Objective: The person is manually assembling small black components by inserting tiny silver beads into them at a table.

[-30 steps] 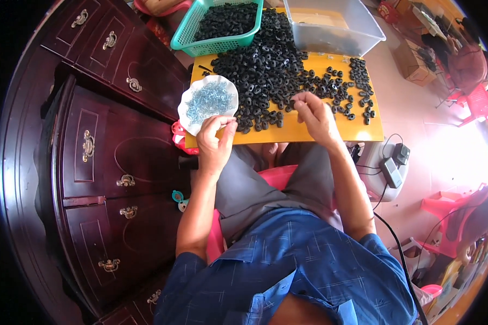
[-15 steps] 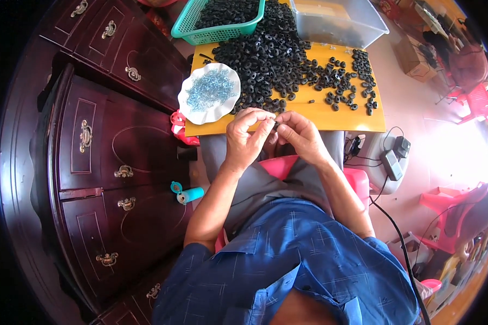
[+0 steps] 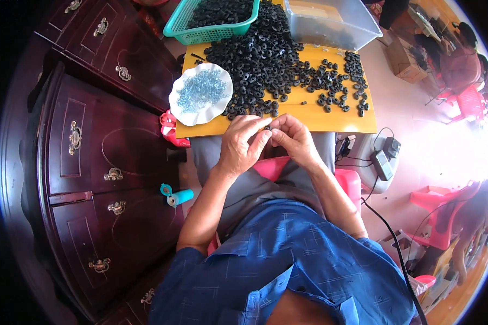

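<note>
My left hand (image 3: 243, 145) and my right hand (image 3: 294, 138) meet at the near edge of a yellow board (image 3: 309, 112), fingertips pinched together on one small black ring part (image 3: 268, 128). A big heap of the same black ring parts (image 3: 265, 59) covers the board just beyond my hands. A white scalloped plate (image 3: 181, 111) holding small pale-blue pieces (image 3: 201, 89) sits on the board's left corner, close to my left hand. What exactly sits between my fingers is mostly hidden.
A green basket (image 3: 195, 33) of black parts and a clear plastic tub (image 3: 331, 24) stand at the board's far side. A dark wooden cabinet (image 3: 92, 162) runs along my left. A cyan tube (image 3: 178, 197) lies beside my left knee. Power adapter (image 3: 384, 162) and cables lie right. Other people sit far right.
Both hands have pulled back from the plate and the heap and come together at the board's near edge, now pinching one small black part between them.
</note>
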Tool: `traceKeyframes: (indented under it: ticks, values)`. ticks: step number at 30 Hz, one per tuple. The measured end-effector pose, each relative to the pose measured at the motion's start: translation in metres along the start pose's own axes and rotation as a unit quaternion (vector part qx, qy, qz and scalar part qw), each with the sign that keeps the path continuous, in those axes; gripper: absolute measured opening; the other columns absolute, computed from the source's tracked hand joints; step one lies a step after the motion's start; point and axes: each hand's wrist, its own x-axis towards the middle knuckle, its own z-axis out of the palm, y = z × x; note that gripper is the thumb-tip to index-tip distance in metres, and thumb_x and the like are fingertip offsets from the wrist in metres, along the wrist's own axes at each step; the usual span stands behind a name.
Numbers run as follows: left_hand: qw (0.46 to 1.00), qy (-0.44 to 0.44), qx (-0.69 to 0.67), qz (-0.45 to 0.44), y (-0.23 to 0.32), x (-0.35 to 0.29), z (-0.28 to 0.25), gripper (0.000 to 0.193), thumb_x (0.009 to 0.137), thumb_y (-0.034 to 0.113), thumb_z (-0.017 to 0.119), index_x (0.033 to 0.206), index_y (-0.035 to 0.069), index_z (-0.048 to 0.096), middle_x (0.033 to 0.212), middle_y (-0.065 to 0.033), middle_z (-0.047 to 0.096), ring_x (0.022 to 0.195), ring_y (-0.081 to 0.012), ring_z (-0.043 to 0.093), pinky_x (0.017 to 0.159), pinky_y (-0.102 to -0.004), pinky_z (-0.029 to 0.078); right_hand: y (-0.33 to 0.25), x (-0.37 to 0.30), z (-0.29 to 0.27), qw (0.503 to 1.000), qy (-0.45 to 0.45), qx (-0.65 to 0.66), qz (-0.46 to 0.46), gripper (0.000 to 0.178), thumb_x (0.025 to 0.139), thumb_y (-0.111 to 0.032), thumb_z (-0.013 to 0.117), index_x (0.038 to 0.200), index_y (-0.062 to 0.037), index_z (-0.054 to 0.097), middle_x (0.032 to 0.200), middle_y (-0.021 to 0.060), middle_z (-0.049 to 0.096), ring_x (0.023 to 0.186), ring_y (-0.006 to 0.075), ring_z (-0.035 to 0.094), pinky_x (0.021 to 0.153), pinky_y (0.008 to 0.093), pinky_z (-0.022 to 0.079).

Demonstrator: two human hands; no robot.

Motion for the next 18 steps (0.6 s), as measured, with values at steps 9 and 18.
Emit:
traceKeyframes:
  ticks: [9, 18]
  values:
    - [0.985, -0.002, -0.124, -0.123, -0.004, -0.011, 0.004, 0.011, 0.091, 0.005, 0.069, 0.101, 0.001, 0.066, 0.091, -0.0123, 0.07, 0.075, -0.0231, 0.07, 0.068, -0.033, 0.055, -0.024, 0.004, -0.006, 0.982, 0.023, -0.184, -0.035, 0.016, 0.098, -0.008, 0.067, 0.111, -0.0022, 0.059, 0.095, 0.0008, 0.065, 0.082, 0.0079, 0.061, 0.074, 0.0237, 0.051]
    - [0.963, 0.015, -0.223, -0.15, -0.009, -0.012, 0.006, 0.007, 0.098, 0.005, 0.061, 0.103, 0.0, 0.062, 0.078, -0.0055, 0.07, 0.064, -0.009, 0.065, 0.06, -0.0251, 0.051, -0.049, 0.029, -0.06, 0.723, 0.194, -0.651, -0.125, 0.015, 0.088, -0.019, 0.066, 0.1, -0.0105, 0.072, 0.096, 0.0113, 0.067, 0.084, 0.0345, 0.069, 0.075, 0.0443, 0.056]
